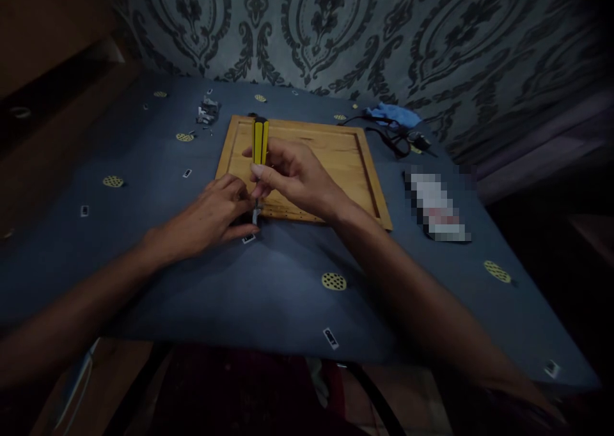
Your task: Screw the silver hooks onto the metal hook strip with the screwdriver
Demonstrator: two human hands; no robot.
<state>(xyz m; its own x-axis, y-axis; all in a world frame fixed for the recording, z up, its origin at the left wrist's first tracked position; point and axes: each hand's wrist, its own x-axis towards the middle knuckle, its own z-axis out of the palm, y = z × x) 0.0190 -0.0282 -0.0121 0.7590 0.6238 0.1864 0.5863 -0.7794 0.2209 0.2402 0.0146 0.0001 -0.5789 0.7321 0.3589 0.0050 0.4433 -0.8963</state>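
My right hand (292,174) grips a yellow and black screwdriver (259,143), held upright with its shaft pointing down. The screwdriver's tip meets a small metal hinge (256,217) at the near left edge of a framed wooden panel (326,147), which lies flat. My left hand (218,212) has its thumb and fingers closed around that hinge, steadying it against the panel's edge. Fingers partly cover the hinge, and I cannot make out the screw under the tip. A row of small dark holes runs along the panel's near edge.
Several metal fittings (208,111) and loose screws (210,131) lie left of the panel's far corner. Dark eyeglasses (396,143) and a blue cloth (393,114) are at the far right, near a blurred-out flat object (437,206). A patterned wall (326,27) stands behind the blue-covered table (192,295).
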